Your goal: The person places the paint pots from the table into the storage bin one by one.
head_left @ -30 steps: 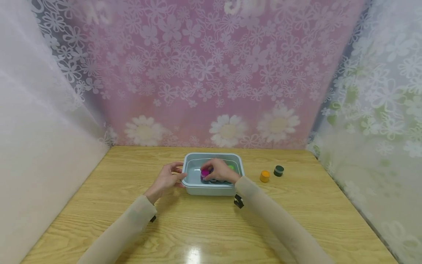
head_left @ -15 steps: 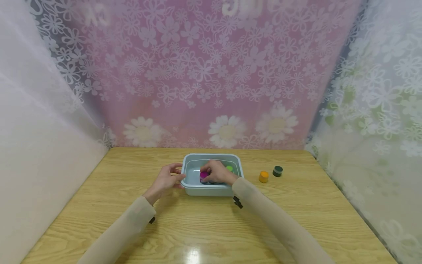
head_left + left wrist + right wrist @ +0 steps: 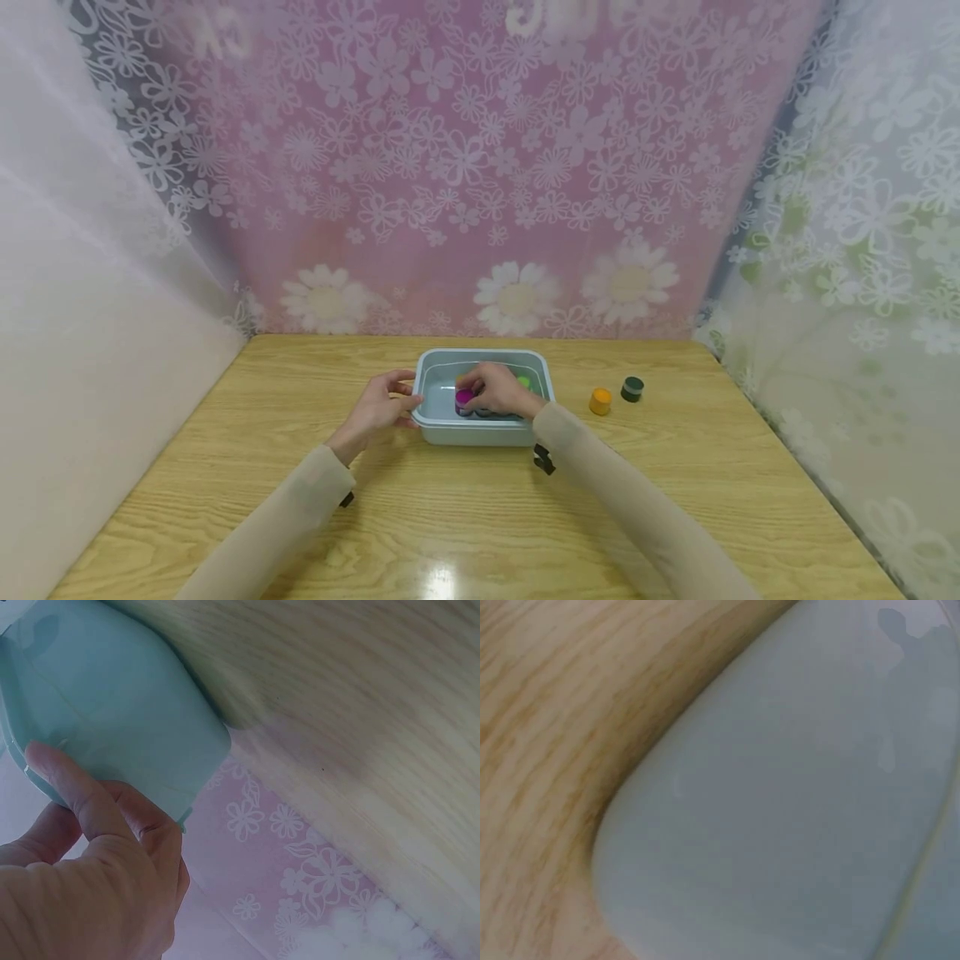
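A pale blue plastic tub point(image 3: 480, 433) stands on the wooden table. My left hand point(image 3: 381, 407) holds its left end, the thumb at the rim; in the left wrist view, this hand point(image 3: 112, 840) lies against the outer wall of the tub point(image 3: 127, 705). Inside the tub, my right hand point(image 3: 498, 390) pinches a small purple-lidded jar point(image 3: 464, 402) between thumb and fingers. A bit of orange point(image 3: 460, 381) shows by the fingertips. Behind the right hand is a lime green lid point(image 3: 523, 382). Other jars under the palm are mostly hidden.
Right of the tub stand a small orange jar point(image 3: 600, 402) and a dark green one point(image 3: 632, 389). Flowered pink cloth point(image 3: 465, 167) hangs behind the table point(image 3: 465, 517), with pale curtains on both sides. The right wrist view shows only tub wall point(image 3: 780, 795) and table.
The purple-lidded jar sits slightly lower in the tub, and orange now shows by the right fingertips. The left hand keeps its place at the tub's left end.
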The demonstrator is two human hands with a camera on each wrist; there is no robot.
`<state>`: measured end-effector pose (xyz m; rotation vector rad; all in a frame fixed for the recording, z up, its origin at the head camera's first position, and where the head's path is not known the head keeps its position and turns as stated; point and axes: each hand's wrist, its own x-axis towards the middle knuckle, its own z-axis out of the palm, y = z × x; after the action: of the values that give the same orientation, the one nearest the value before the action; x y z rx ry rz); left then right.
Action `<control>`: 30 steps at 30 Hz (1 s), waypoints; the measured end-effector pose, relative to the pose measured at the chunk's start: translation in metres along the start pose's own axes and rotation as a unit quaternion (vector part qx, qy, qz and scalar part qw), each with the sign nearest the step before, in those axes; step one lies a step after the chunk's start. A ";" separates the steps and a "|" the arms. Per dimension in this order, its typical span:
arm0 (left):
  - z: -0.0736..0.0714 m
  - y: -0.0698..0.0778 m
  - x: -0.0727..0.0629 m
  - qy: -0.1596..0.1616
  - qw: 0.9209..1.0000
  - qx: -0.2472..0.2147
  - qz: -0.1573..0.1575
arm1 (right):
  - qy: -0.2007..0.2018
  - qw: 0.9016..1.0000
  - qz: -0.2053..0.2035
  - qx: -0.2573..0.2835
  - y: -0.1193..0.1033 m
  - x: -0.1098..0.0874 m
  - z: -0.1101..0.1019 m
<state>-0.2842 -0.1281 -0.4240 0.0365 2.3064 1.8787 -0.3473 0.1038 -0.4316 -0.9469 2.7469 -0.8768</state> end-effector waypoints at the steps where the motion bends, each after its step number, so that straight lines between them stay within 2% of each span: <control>1: 0.000 0.000 0.000 0.001 1.000 0.002 -0.001 | 0.002 1.000 0.001 0.011 0.000 -0.002 -0.001; 7: 0.000 -0.003 0.004 0.001 1.000 0.000 -0.001 | 0.008 0.999 0.000 0.039 0.003 -0.007 -0.010; 13: -0.001 -0.005 0.005 -0.002 1.000 0.000 -0.001 | -0.016 0.998 0.018 0.066 0.007 -0.013 -0.022; 20: -0.001 -0.003 0.003 -0.002 1.000 -0.003 0.000 | -0.052 0.988 0.013 0.142 0.012 -0.023 -0.042; 25: -0.001 -0.002 0.000 -0.001 1.000 -0.005 -0.005 | -0.072 0.983 -0.010 0.167 0.019 -0.031 -0.055; 30: 0.000 0.000 0.000 0.003 1.000 0.002 -0.006 | -0.051 0.976 0.005 0.211 0.029 -0.043 -0.068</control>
<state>-0.2838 -0.1277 -0.4237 0.0165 2.3092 1.8706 -0.3472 0.1815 -0.3950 -0.8643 2.3360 -1.2990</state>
